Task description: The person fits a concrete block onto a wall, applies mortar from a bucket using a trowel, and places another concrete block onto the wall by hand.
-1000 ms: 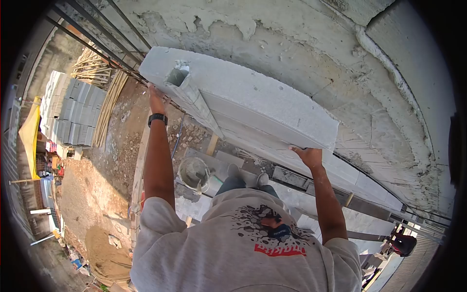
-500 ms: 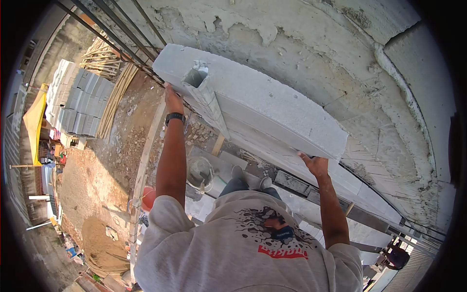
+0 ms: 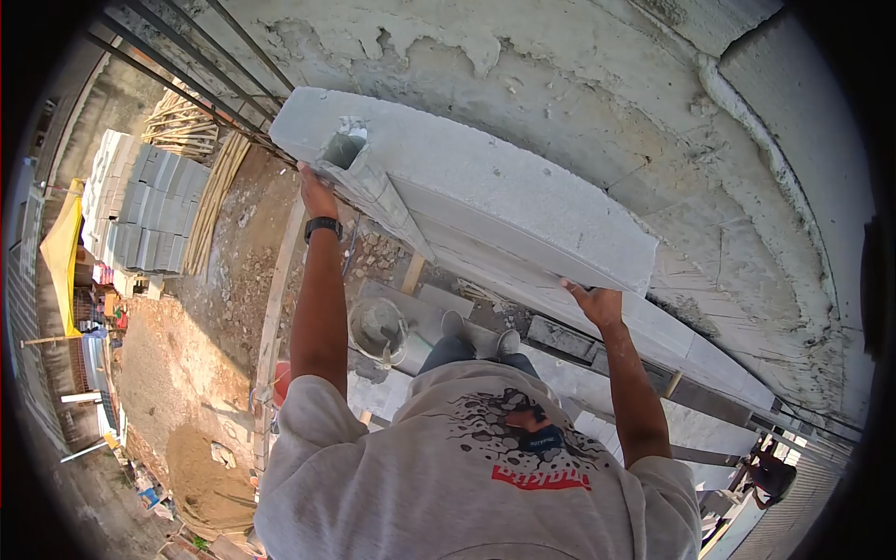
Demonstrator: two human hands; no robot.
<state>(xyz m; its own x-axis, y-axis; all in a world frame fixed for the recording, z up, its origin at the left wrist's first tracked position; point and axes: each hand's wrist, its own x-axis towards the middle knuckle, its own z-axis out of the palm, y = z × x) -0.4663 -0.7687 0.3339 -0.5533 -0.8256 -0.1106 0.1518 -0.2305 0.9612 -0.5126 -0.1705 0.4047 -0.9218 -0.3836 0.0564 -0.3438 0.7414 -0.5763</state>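
Note:
A long pale concrete block (image 3: pixel 485 182) lies along the top of a block wall (image 3: pixel 686 341), close to the rough mortared surface. My left hand (image 3: pixel 317 194), with a dark watch on its wrist, grips the block's left end beside a hollow channel (image 3: pixel 345 147); its fingertips are partly hidden. At the other end, my right hand (image 3: pixel 597 303) holds the lower right corner. Its thumb lies along the front face, and the remaining fingers are largely out of sight against the block.
Steel bars (image 3: pixel 201 58) rise at the upper left. Below my arms, a bucket of grey mix (image 3: pixel 378 329) stands on the planks by my feet. Stacked blocks (image 3: pixel 163 201) and poles are on the ground far left. Another person (image 3: pixel 773 476) is at lower right.
The view has shifted slightly, so the wall and block appear farther left. Both hands keep their hold on the block, which shows little movement against the wall.

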